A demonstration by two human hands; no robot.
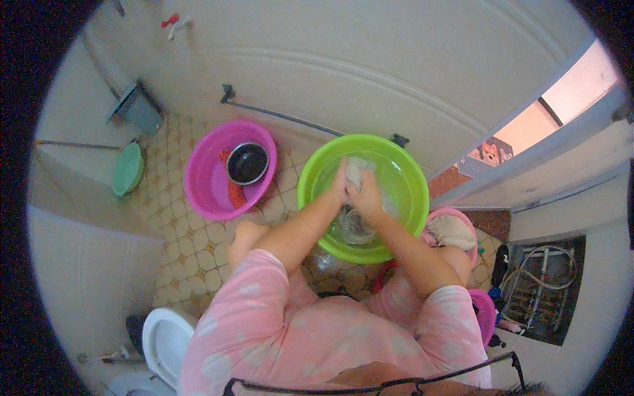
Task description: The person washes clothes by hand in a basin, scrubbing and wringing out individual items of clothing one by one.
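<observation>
A large lime-green plastic basin (308,218) holds water with a little foam. My left hand (342,184) and my right hand (367,197) meet over its middle, both closed on a light, wet cloth (357,171) bunched between them. My right hand is on the cloth's right side, my left hand on its left. Nearer to me in the basin, partly under my right hand, lies something dark and see-through (355,225); I cannot tell what it is.
To the left, a magenta basin (198,198) holds a dark round bowl (247,164) and red cloth. A pink basin (465,218) with light cloth stands at the right. Farther left are a green dipper (128,169) and a grey bin (141,109); a white toilet lid (168,341) is at lower left.
</observation>
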